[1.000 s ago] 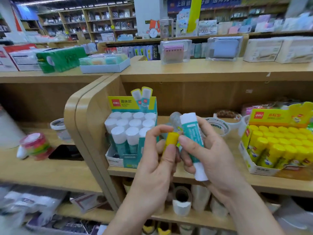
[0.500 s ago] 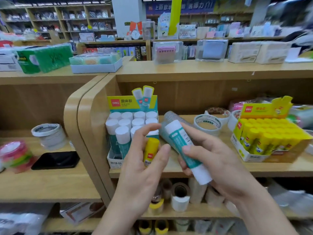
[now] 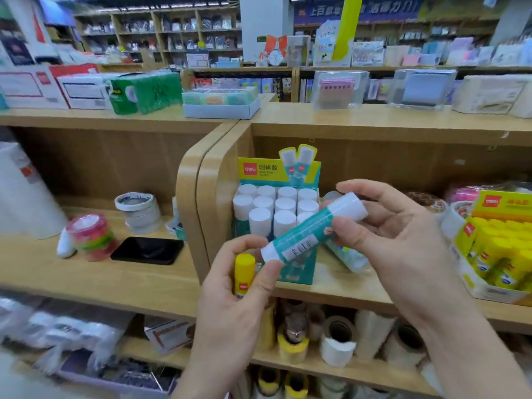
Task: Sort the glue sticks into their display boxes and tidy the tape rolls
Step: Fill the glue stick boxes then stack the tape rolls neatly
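Two glue sticks are in the person's hands, held in front of the wooden shelf (image 3: 331,286). Curled round a small yellow glue stick (image 3: 244,272), the left hand (image 3: 230,306) keeps it upright against the palm with its yellow cap on top, while the thumb and forefinger of that hand also pinch the white lower end of a larger teal glue stick (image 3: 305,234). Near its white cap the right hand (image 3: 403,243) grips this same stick, thumb in front and fingers curled behind, so it lies slanted between both hands with the cap end higher and to the right. Just behind it on the shelf stands the teal display box (image 3: 305,171), packed with upright white-capped sticks; its front right corner is hidden by the held stick. On the same shelf at the right edge sits the yellow display box (image 3: 501,203), filled with yellow-capped sticks. Partly hidden tape rolls (image 3: 426,198) lie behind the right hand, and a blurred clear packet (image 3: 349,262) lies on the shelf below it. On the lower shelf to the left, a stack of white tape (image 3: 139,210) stands near a stack of coloured tape (image 3: 92,237) and a black phone (image 3: 146,250). More rolls (image 3: 336,338) crowd the shelf underneath.
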`<move>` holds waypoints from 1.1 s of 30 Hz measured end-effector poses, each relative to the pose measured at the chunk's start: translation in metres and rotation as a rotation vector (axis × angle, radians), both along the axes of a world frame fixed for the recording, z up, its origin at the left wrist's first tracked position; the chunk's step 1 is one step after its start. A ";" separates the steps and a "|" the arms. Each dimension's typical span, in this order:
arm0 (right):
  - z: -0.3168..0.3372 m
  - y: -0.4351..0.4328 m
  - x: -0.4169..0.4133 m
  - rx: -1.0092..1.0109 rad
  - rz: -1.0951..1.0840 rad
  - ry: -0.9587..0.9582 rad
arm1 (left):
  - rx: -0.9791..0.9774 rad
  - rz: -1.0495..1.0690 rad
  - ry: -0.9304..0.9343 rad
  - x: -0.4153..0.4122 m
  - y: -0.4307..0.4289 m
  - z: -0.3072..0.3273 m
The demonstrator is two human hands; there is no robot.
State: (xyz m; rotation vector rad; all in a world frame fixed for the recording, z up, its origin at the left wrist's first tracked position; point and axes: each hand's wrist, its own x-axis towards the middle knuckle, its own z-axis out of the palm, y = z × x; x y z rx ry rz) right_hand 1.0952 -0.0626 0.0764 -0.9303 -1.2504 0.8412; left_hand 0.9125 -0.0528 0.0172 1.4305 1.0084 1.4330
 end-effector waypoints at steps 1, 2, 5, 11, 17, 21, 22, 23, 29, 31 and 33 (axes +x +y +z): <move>0.002 0.004 -0.004 0.023 -0.024 0.014 | 0.021 0.058 0.073 -0.004 0.001 -0.006; 0.005 0.007 -0.008 0.056 -0.049 0.024 | 0.060 0.132 0.200 -0.008 0.003 -0.012; 0.021 0.021 -0.019 0.167 -0.092 -0.040 | 0.233 0.259 0.711 -0.013 0.012 -0.033; 0.022 0.053 -0.049 0.295 -0.156 -0.483 | 0.246 0.182 0.899 -0.010 0.014 -0.053; 0.004 0.070 -0.066 0.389 -0.119 -0.872 | 0.260 0.224 0.896 -0.015 0.012 -0.052; -0.003 0.071 -0.071 0.314 -0.081 -1.045 | 0.231 0.276 0.901 -0.022 0.012 -0.050; -0.003 0.070 -0.072 0.311 -0.088 -1.088 | 0.233 0.281 0.921 -0.022 0.013 -0.050; -0.003 0.070 -0.072 0.309 -0.104 -1.134 | 0.235 0.283 0.934 -0.023 0.014 -0.050; -0.005 0.073 -0.073 0.328 -0.203 -1.287 | 0.244 0.290 0.922 -0.024 0.016 -0.048; -0.007 0.075 -0.071 0.409 -0.248 -1.295 | 0.268 0.304 0.912 -0.025 0.017 -0.047; -0.008 0.077 -0.068 0.451 -0.305 -1.322 | 0.260 0.309 0.903 -0.025 0.018 -0.044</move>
